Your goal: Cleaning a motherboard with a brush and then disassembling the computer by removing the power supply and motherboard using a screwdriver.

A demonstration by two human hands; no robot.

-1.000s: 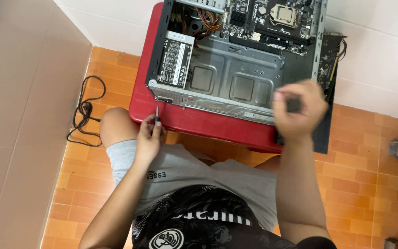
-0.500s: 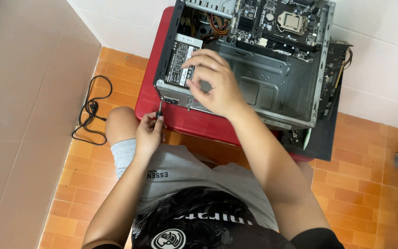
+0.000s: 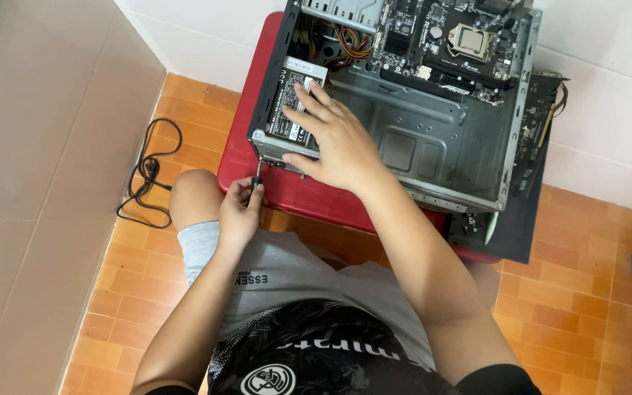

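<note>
Red stool (image 3: pixel 257 172) under open computer case (image 3: pixel 433 146), near seated knees. Left hand (image 3: pixel 239 212) pinched shut around small screwdriver (image 3: pixel 257 174), tip against case's lower corner. Right hand (image 3: pixel 330 139) spread flat, fingers open, pressing power supply (image 3: pixel 290 106) inside case.

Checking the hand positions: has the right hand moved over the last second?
Yes. The right hand went from the open computer case's right edge to the power supply at its left.

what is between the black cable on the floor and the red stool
In the head view, the person's bare knee lies between the black cable and the red stool, over orange floor tiles.
</note>
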